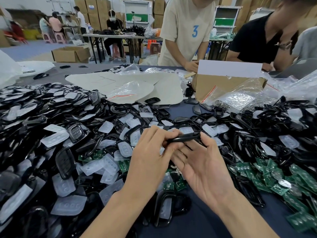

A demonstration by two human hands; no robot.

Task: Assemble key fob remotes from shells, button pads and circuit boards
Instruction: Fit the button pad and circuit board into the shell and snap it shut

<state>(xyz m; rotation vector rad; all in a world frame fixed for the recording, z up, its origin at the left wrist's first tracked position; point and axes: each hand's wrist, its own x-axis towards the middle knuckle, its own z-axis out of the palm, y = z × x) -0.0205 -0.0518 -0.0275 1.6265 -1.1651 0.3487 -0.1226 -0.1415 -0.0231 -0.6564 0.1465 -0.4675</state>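
Fingers point(158, 134) of my left hand point(149, 153) curl over the left end of a black shell point(185, 138) and pinch it, the back of the hand turned to the camera, so I cannot see where their tips meet the part. My right hand point(204, 169) lies palm up just right of it, thumb bent onto the shell's right end, the other fingers reaching under the left hand; whether they touch the shell from below I cannot tell. That shell sits at the centre of the frame, lifted above the heaps, its long axis running left to right and rising a little toward the right. I see it edge-on and slightly blurred, so which face is up, and whether anything sits inside it, is hard to make out. Below the hands the table point(205, 222) is buried under parts: loose shells point(34, 109) fill the left side, button pads point(56, 136) lie scattered among them, and circuit boards point(274, 177) crowd the lower right, cut off by the frame edge. A cardboard box point(221, 86) stands at upper right, partly hidden behind plastic bags point(240, 98).
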